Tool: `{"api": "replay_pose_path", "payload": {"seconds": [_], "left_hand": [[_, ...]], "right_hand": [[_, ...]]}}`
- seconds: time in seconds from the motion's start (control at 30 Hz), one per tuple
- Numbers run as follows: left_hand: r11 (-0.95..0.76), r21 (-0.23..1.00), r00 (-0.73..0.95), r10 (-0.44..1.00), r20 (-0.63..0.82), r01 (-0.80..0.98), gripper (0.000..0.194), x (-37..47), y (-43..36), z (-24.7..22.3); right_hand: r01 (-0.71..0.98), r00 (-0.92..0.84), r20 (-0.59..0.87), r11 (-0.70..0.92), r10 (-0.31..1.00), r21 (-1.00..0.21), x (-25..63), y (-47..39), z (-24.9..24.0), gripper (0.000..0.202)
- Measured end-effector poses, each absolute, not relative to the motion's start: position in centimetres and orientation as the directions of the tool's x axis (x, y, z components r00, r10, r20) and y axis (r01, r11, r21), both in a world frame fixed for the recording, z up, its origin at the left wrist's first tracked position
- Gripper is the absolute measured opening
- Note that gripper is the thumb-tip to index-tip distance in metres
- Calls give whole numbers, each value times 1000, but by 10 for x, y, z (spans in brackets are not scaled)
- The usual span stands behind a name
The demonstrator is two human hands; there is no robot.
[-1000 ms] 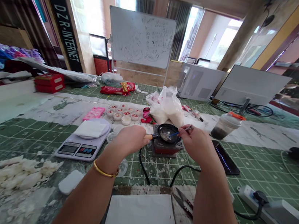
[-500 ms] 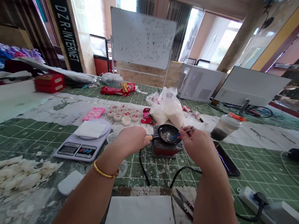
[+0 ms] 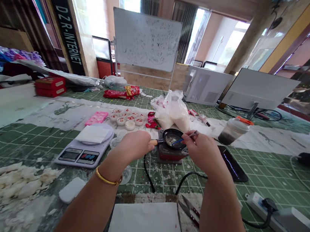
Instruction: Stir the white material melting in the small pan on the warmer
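My left hand (image 3: pixel 136 144) is wrapped round the wooden handle of a small black frying pan (image 3: pixel 181 146). The pan rests on a small red and grey heating plate (image 3: pixel 168 156). In it lie whitish bits that look partly melted. My right hand (image 3: pixel 200 146) pinches a thin stick (image 3: pixel 178 141), blue toward its lower end, which dips into the pan from the right. Its exact kind I cannot make out. Just behind the pan stands a clear plastic bag (image 3: pixel 172 110) of white material.
Left of the pan are several small cups (image 3: pixel 130 124) with red-and-white contents, and a kitchen scale (image 3: pixel 85 150). White chunks (image 3: pixel 11 184) lie front left. Scissors (image 3: pixel 189 210) and white paper (image 3: pixel 144 227) are nearest me. A phone (image 3: pixel 232 165), lidded jar (image 3: pixel 233 131) and power strip (image 3: pixel 280 224) sit right.
The stick's tip has shifted slightly left within the pan, and my right hand moved a little left with it. My left hand keeps its hold on the handle.
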State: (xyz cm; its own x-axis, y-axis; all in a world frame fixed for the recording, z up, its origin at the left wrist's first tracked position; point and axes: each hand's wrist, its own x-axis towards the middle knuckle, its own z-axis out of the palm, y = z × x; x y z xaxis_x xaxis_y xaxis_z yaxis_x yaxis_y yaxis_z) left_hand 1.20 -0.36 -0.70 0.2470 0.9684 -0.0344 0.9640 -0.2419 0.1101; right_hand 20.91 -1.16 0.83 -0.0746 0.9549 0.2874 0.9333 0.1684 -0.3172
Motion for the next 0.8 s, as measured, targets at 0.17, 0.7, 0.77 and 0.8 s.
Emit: {"api": "replay_pose_path", "payload": {"seconds": [0.17,0.7,0.77,0.8], "left_hand": [[-245,112,251,967,-40,963,55,12,-3,-8],[-244,146,254,966,-55,959,48,10,-3,-6],[-245,144,255,966,-49,959,51,10,-3,-6],[-248,142,257,965,-50,958,52,10,-3,-6]], "right_hand": [[918,-81,311,193,947,-346,208,-10,6,27],[921,-3,298,119,955,-372,214,-5,5,29],[922,-19,270,121,963,-368,214,-4,5,28],[923,-18,268,119,963,-367,214,-4,5,28]]}}
